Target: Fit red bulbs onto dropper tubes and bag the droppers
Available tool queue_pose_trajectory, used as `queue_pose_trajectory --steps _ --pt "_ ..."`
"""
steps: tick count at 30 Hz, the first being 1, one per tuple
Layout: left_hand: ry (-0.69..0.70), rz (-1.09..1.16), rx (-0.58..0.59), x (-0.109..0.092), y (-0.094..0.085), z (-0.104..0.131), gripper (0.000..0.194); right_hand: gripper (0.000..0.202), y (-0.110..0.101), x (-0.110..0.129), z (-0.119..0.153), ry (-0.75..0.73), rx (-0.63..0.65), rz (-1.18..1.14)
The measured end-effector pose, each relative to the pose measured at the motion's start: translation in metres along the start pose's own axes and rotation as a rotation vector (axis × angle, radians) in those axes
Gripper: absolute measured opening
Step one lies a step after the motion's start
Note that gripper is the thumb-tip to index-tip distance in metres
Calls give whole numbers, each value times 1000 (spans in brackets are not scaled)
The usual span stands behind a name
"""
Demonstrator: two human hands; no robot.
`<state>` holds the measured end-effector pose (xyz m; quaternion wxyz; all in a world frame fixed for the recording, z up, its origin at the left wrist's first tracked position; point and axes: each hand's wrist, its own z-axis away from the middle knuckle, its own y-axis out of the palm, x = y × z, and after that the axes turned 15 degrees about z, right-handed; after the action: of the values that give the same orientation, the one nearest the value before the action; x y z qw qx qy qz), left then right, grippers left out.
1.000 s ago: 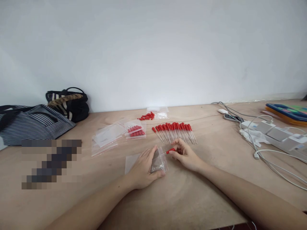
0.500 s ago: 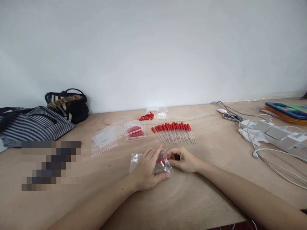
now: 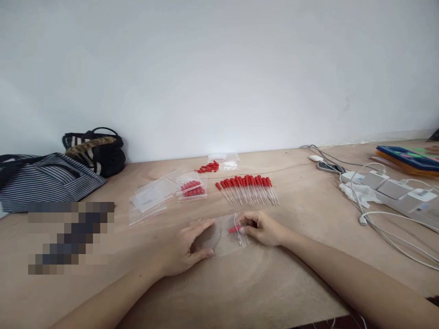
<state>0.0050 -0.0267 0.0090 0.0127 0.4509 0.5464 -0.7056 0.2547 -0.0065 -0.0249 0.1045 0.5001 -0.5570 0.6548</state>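
Observation:
A clear zip bag [image 3: 221, 246] lies between my hands, and a dropper with a red bulb [image 3: 233, 229] is inside it, its bulb toward the bag's right edge. My right hand [image 3: 262, 229] pinches that edge beside the bulb. Over the bag's left end rests my left hand [image 3: 185, 246], open, thumb and fingers apart; it partly covers that end. Beyond them, several assembled droppers [image 3: 248, 189] with red bulbs lie in a row. A small zip bag of red bulbs [image 3: 193, 188] sits to their left, against a stack of flat clear bags [image 3: 151, 196].
Loose red bulbs [image 3: 208, 167] and a bag of thin clear tubes [image 3: 229, 164] lie near the wall. To the right are white chargers [image 3: 398, 187] with looping cables [image 3: 377, 235]. A striped bag [image 3: 51, 180] and a black bag [image 3: 103, 155] stand at left.
My left hand has slid left along the bag, uncovering its middle and the dropper inside. The right hand stays at the right edge.

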Motion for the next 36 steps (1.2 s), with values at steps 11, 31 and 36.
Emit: queue_pose_trajectory --steps 11,31,36 --pt "14 54 15 0 7 -10 56 13 4 4 -5 -40 -153 158" --pt "-31 46 17 -4 6 -10 55 30 -82 -63 -16 725 -689 363" --pt "-29 47 15 -5 5 -10 55 29 -79 -67 -22 752 -716 297"
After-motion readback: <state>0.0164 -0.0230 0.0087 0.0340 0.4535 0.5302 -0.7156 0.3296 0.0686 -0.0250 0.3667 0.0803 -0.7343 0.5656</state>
